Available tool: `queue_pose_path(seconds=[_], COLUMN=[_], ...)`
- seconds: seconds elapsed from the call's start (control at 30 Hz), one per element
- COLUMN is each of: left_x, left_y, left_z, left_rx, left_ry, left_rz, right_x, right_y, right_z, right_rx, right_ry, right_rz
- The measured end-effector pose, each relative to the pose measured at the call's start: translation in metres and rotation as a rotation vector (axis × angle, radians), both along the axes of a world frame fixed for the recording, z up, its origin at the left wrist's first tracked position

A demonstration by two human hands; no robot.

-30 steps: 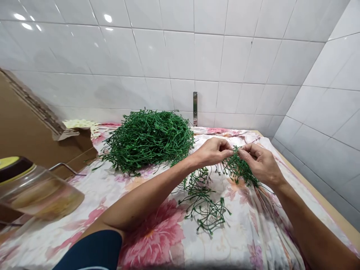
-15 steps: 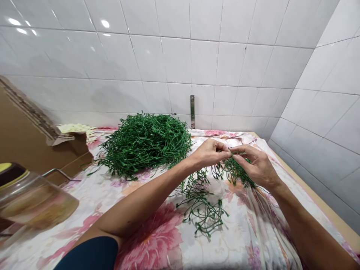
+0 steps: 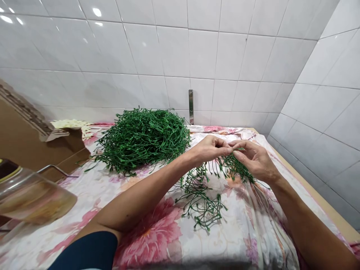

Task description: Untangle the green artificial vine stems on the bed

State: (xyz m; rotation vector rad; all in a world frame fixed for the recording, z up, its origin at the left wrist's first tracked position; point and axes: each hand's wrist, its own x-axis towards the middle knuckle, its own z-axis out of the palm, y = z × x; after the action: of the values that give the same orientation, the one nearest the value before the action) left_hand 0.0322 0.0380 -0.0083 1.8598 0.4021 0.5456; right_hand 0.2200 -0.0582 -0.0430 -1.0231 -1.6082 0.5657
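Observation:
My left hand [image 3: 215, 149] and my right hand [image 3: 254, 157] meet fingertip to fingertip over the right side of the cloth. Both pinch a thin green plastic stem [image 3: 238, 149], mostly covered by the fingers. Below and behind my right hand lies a small heap of green stems [image 3: 236, 168]. Nearer to me, a loose scatter of the same branching stems [image 3: 204, 210] rests on the cloth. To the left of my hands stands a large tangled pile of green stems [image 3: 146, 138].
A floral cloth [image 3: 152, 240] covers the table. At the left are a clear jar [image 3: 36, 198] with brownish contents, a cardboard box [image 3: 25, 127] and some pale yellow pieces [image 3: 70, 125]. A metal strip [image 3: 191, 107] stands against the tiled wall [image 3: 174, 48] behind.
The view has shifted slightly, so the wall and pile sit a little higher. My hands stay together, fingertips closed a bit tighter around the stem.

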Motion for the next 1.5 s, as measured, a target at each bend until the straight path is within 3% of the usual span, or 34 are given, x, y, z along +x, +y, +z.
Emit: queue_pose_path(seconds=[0.2,0.37,0.47,0.67,0.83,1.27,1.5], left_x=[-0.001,-0.003,-0.004,-0.007,-0.010,-0.007,-0.003], left_y=[-0.002,-0.003,-0.005,-0.007,-0.005,-0.012,-0.014], left_z=[0.003,0.004,0.004,0.009,0.013,0.009,0.001], left_rx=[0.039,0.313,0.419,0.434,0.438,0.647,0.711], left_ry=[0.027,0.115,0.141,0.142,0.135,0.217,0.248], left_rz=[0.014,0.131,0.177,0.162,0.141,0.265,0.320], right_x=[-0.002,-0.002,-0.001,-0.001,-0.002,-0.009,-0.008], right_y=[-0.003,-0.005,-0.003,0.002,0.001,0.005,0.005], right_z=[0.003,0.006,0.004,-0.001,0.002,-0.006,-0.006], right_rx=[-0.028,-0.040,-0.133,-0.260,-0.261,-0.330,-0.285], right_ry=[-0.005,-0.229,-0.220,0.025,0.057,0.137,0.023], right_rz=[-0.013,-0.172,-0.118,0.032,0.000,-0.063,-0.192])
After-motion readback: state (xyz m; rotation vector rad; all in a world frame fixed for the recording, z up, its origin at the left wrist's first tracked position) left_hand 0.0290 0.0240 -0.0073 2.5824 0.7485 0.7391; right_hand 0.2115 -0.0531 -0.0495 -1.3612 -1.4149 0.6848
